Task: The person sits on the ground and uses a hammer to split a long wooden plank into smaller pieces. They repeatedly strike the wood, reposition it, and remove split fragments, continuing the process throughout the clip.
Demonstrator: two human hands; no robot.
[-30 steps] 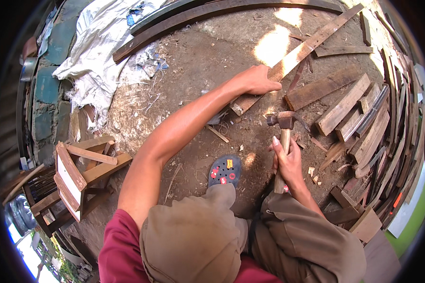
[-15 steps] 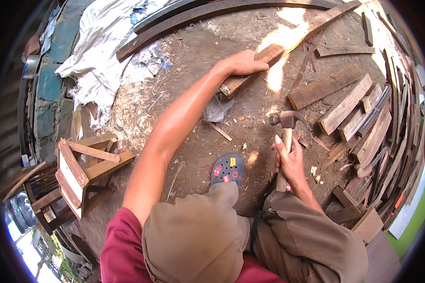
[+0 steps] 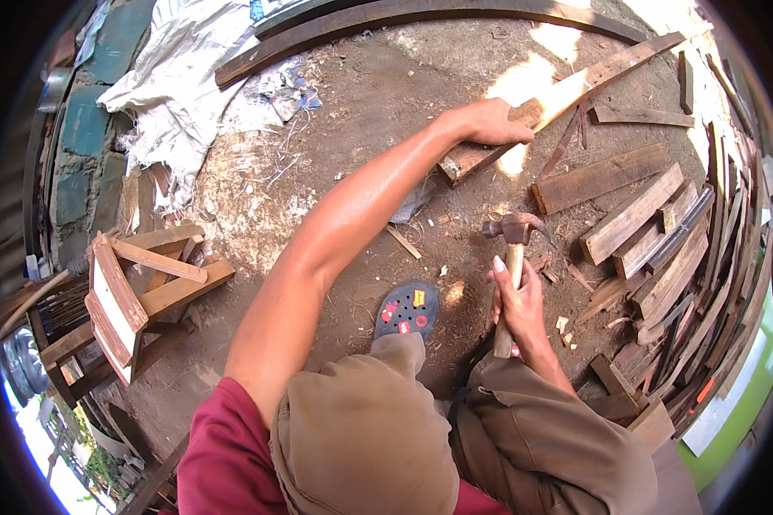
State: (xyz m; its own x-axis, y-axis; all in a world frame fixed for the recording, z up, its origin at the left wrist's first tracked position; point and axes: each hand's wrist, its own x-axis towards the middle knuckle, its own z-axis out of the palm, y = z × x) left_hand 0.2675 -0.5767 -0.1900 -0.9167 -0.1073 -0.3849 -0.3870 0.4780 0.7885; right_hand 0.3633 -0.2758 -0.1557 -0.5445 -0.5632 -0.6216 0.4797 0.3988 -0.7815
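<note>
My left hand [image 3: 494, 124] reaches far forward, its fingers closed over a thick brown wooden beam [image 3: 465, 163] with its near end toward me. From beyond the hand a sunlit length of wood [image 3: 605, 73] stretches away to the far right; I cannot tell whether both are one piece. A claw hammer [image 3: 515, 230] with a pale wooden handle stands head up in my right hand [image 3: 521, 305], which is wrapped around the handle above my right knee. The hammer head is apart from the beam.
Several short boards [image 3: 631, 213] lie on the dirt floor to the right, beside a pile of long strips [image 3: 730, 257]. A small wooden frame [image 3: 137, 300] stands at the left. White sacking [image 3: 176, 81] and a long dark beam [image 3: 386, 19] lie farther off. My clog [image 3: 406, 311] rests below the hammer.
My left hand and the beam have shifted to the right. The hammer is still in my right hand, a little lower and more to the left. The whole view has shifted slightly.
</note>
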